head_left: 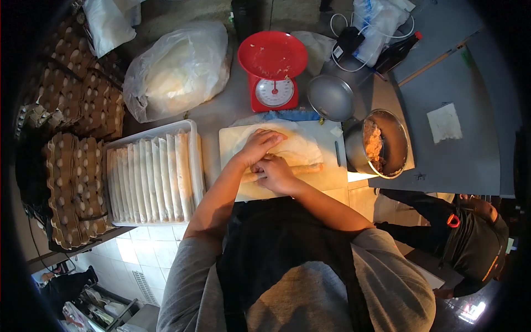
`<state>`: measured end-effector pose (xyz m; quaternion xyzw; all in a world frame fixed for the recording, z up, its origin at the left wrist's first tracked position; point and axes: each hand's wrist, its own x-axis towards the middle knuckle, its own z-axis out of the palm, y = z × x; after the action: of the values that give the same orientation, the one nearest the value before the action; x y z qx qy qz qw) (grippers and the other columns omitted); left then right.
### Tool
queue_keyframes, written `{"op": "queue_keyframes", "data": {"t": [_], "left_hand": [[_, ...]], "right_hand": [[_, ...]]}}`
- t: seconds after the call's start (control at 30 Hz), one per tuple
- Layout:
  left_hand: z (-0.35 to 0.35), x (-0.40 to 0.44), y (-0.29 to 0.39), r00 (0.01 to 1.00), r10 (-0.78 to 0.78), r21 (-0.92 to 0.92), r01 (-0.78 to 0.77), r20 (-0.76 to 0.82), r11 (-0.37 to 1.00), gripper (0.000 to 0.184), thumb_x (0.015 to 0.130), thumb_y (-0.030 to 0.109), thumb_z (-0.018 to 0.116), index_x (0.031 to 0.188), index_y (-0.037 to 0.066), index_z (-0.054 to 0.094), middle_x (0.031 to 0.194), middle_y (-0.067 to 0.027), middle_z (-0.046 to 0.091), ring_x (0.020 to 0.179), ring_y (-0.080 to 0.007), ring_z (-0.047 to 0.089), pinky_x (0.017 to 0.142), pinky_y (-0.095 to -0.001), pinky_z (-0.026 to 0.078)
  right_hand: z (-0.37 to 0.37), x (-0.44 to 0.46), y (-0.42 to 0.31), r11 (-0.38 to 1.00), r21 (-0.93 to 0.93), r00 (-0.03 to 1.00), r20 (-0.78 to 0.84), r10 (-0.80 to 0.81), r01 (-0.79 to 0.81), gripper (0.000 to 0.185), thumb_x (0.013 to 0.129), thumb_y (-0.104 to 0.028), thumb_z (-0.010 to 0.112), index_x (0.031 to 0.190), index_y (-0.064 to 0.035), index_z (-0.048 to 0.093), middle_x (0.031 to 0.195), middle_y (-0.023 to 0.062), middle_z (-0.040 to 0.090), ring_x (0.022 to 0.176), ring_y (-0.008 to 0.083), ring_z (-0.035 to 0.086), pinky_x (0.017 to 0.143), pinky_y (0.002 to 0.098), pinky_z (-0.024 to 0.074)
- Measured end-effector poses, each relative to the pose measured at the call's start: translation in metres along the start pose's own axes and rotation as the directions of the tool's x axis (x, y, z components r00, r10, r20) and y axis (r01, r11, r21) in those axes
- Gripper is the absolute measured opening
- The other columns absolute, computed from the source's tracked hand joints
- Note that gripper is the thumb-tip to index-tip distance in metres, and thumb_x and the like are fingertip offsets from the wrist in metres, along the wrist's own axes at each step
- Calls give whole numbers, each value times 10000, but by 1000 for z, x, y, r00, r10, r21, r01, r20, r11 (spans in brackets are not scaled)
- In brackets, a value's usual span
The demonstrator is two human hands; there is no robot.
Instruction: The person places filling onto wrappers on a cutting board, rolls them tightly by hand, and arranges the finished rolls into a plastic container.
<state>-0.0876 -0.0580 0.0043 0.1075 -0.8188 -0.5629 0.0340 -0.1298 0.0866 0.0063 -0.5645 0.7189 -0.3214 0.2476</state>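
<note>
A long, thin filled roll [308, 168] lies across the cutting board [225, 135], with orange filling showing at its right end. My right hand [276, 174] is closed over the middle of this roll, fingers curled in. Just beyond it, my left hand [261, 145] rests with fingers stretched out on a stack of thin, pale wrapper sheets [301, 143]. The two hands touch or nearly touch near the left thumb. Left of the board, a clear plastic tub [197, 171] holds several finished rolls [149, 180] side by side.
A red kitchen scale [275, 91] and a metal bowl [331, 98] stand behind the board. To the right, a metal pot [401, 141] contains orange filling [373, 143]. Egg trays [77, 188] are stacked at left beside a plastic bag [177, 72]. Another person [470, 238] is at right.
</note>
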Motion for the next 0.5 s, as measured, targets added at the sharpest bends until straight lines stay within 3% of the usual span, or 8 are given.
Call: {"op": "queue_keyframes", "data": {"t": [0.13,0.23,0.27,0.37,0.5], "left_hand": [[2,4,-13,1000,12,47,-13,19,999,361,942,377,556,1170,124,674,1210,-66,631,1154,-256,514,1038,-384,346],[6,-10,-11,970,240,344,-238,37,908,376,873,327,652,1189,123,652,1255,-46,608,1192,-253,502,1040,-383,350],[9,-16,-9,965,258,418,-251,42,873,489,784,326,730,1219,131,622,1310,-27,573,1237,-255,480,1059,-398,336],[13,-25,0,972,233,502,-215,26,838,564,741,358,761,1243,152,604,1352,-18,540,1261,-256,459,1076,-416,318],[13,-26,-1,973,227,499,-218,44,839,628,705,355,788,1270,168,586,1380,-19,517,1283,-259,439,1088,-425,303]], "right_hand": [[-16,-5,9,996,89,998,58,13,-18,308,606,-151,813,857,-85,647,904,100,633,904,305,617,757,404,498],[-56,-26,41,1000,21,995,97,-4,2,366,588,-121,840,891,-64,643,893,88,622,874,272,615,757,376,508],[-65,-35,50,999,-41,995,94,-16,20,404,583,-98,853,923,-44,641,886,82,616,849,250,617,754,355,516],[-84,-47,50,999,-8,993,110,43,-43,407,580,-101,856,926,-57,647,870,71,597,863,237,602,768,347,509],[-78,-53,51,993,-120,998,64,-5,13,393,584,-106,842,893,-76,601,863,67,580,845,262,581,730,372,485]]}}
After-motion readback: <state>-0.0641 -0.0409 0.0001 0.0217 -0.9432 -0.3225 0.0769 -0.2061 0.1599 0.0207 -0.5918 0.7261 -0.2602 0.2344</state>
